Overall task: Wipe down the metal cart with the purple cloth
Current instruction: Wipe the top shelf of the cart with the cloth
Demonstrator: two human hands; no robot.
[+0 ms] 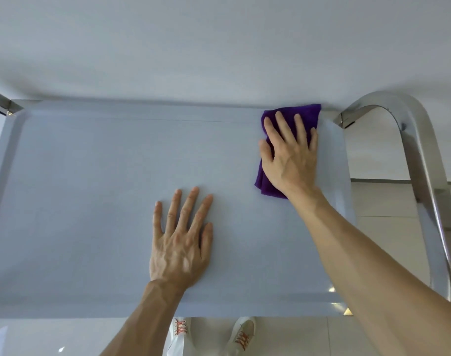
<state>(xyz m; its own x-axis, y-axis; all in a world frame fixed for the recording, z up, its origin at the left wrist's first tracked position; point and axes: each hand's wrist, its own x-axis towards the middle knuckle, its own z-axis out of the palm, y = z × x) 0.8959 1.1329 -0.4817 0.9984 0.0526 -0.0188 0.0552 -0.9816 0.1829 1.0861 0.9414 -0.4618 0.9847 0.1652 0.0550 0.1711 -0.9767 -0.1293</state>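
Purple folded cloth (291, 119) sat in the far right corner of the flat grey metal cart top (103, 163), pinned under the right hand (289, 155), fingers flat. Left hand (179, 242) lay spread, bracing. Pressing unevenly risked bunching the cloth against the raised rim.

purple cloth (291, 116), pale grey cart top (90, 176), orange-laced shoes (242, 335)

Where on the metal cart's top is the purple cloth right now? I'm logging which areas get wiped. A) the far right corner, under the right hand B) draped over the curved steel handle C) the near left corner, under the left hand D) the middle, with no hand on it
A: the folded purple cloth lies at the flat metal cart top's far right corner, pressed flat by the right hand.
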